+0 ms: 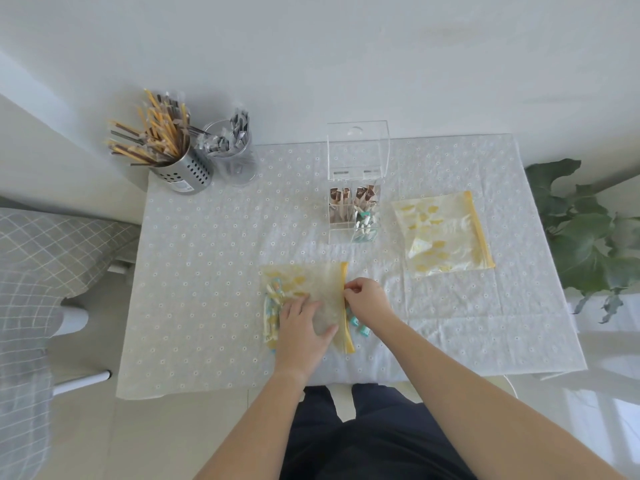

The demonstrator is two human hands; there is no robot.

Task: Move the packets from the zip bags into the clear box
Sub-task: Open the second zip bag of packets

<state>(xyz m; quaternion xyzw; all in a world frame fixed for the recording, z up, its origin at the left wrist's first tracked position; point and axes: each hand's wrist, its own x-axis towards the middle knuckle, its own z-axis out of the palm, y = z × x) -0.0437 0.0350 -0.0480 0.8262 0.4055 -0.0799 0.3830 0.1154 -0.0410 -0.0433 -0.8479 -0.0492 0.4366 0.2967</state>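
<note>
Presently the left hand (304, 320) presses flat, fingers spread, on the near zip bag (308, 299), while the right hand (367, 299) pinches its yellow zipper edge (346, 306). Teal packets (273, 306) remain inside; next, probably, withdrawing them toward the clear box (353, 216).

Left hand (304, 323) flat, palm down — right hand (367, 299) fingers pinched.

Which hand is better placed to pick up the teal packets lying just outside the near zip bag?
Right. The right hand sits at the zip edge directly above the loose teal packets, while the left hand lies flat on the near zip bag, holding it down.
</note>
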